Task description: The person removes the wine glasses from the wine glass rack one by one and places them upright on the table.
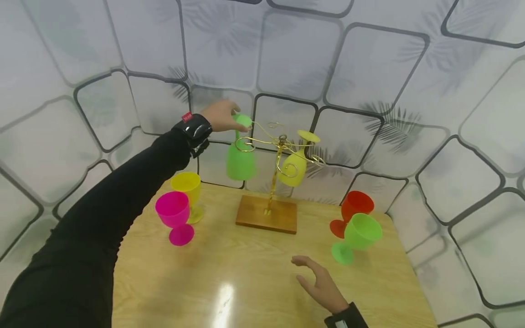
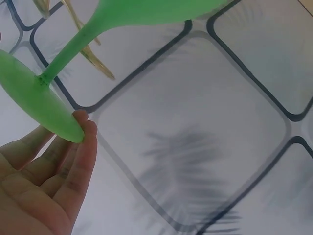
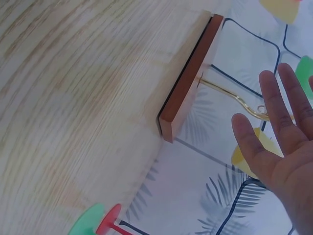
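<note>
Beside gold rack point(image 1: 272, 184) | left fingers point(image 2: 82, 171) pinch green goblet point(image 1: 240, 163) | left-wrist: bowl point(image 2: 156, 11) cropped

Pale walls point(image 1: 299, 59) are being patterned with rounded grey and black outlines point(image 1: 383, 120) and shadowy palm fronds point(image 1: 395, 130). Below, a light wood-grained tabletop point(image 1: 254, 273) is being lit, a bright streak point(image 1: 223, 303) being reflected.
</note>
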### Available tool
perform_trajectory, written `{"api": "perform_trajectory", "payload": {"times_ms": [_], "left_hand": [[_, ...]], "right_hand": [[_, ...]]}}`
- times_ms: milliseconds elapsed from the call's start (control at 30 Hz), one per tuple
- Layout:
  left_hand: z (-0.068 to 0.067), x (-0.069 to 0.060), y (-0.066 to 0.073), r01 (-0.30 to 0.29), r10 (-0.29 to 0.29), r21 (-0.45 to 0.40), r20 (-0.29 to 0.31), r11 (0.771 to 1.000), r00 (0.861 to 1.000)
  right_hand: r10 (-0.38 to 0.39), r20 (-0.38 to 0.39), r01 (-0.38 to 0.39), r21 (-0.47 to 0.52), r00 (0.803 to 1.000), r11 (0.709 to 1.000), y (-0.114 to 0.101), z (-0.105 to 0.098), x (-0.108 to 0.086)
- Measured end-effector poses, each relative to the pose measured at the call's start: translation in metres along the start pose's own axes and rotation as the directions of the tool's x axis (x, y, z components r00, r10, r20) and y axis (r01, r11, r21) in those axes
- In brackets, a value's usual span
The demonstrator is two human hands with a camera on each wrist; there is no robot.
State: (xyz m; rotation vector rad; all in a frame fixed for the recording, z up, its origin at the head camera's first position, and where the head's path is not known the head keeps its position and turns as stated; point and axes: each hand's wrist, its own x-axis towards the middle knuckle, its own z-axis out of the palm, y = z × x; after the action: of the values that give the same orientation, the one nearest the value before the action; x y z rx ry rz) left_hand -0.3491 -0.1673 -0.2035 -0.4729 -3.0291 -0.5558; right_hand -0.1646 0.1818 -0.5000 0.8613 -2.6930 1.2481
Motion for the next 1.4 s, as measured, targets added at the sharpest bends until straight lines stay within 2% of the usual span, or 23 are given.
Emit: {"api": "perform_trajectory", "payload": {"times_ms": [200, 367, 533, 633, 767, 900, 1033, 1133, 1233, 1300, 1400], "left_hand": [[-0.001, -0.029, -0.017, 0.021, -0.021, -0.007, -0.031, 1.0, 0.999], [0.011, -0.059, -0.022, -0.01, 0.01, 0.004, -0.038, 1.0, 0.999], [0.031, -0.085, -0.012, -0.072, 0.072, 0.003, -0.035, 0.997, 0.997], [0.045, -0.098, -0.004, -0.125, 0.125, 0.014, -0.035, 0.992, 0.992], [0.064, -0.114, 0.011, -0.165, 0.166, 0.029, -0.016, 0.986, 0.986], [0.088, -0.123, 0.025, -0.198, 0.197, 0.035, 0.011, 0.98, 0.98], [0.113, -0.123, 0.044, -0.24, 0.239, 0.011, 0.056, 0.971, 0.969], [0.129, -0.122, 0.059, -0.281, 0.282, -0.024, 0.079, 0.96, 0.956], [0.142, -0.121, 0.07, -0.313, 0.319, -0.077, 0.095, 0.947, 0.943], [0.149, -0.122, 0.074, -0.33, 0.341, -0.117, 0.094, 0.937, 0.935], [0.16, -0.123, 0.075, -0.343, 0.36, -0.188, 0.06, 0.92, 0.931]], "right_hand": [[-0.024, 0.003, 0.024, -0.003, 1.0, 1.0, -0.003, 0.002, 0.003], [-0.026, 0.014, 0.026, 0.006, 1.0, 1.0, -0.005, 0.005, 0.004], [-0.019, 0.011, 0.019, 0.011, 1.0, 1.0, -0.004, 0.006, 0.002], [-0.016, 0.01, 0.016, 0.006, 1.0, 1.0, -0.002, 0.006, 0.0], [0.006, 0.002, -0.006, -0.018, 1.0, 1.0, 0.001, 0.004, -0.001], [0.061, -0.005, -0.061, -0.017, 0.998, 0.998, 0.006, 0.002, -0.003], [0.148, -0.038, -0.149, -0.022, 0.988, 0.989, 0.017, -0.006, -0.008], [0.2, -0.085, -0.203, -0.034, 0.976, 0.979, 0.028, -0.012, -0.013], [0.208, -0.13, -0.216, -0.051, 0.97, 0.975, 0.038, -0.016, -0.018], [0.208, -0.15, -0.221, -0.069, 0.967, 0.973, 0.043, -0.019, -0.021], [0.219, -0.163, -0.233, -0.068, 0.962, 0.97, 0.048, -0.022, -0.023]]}}
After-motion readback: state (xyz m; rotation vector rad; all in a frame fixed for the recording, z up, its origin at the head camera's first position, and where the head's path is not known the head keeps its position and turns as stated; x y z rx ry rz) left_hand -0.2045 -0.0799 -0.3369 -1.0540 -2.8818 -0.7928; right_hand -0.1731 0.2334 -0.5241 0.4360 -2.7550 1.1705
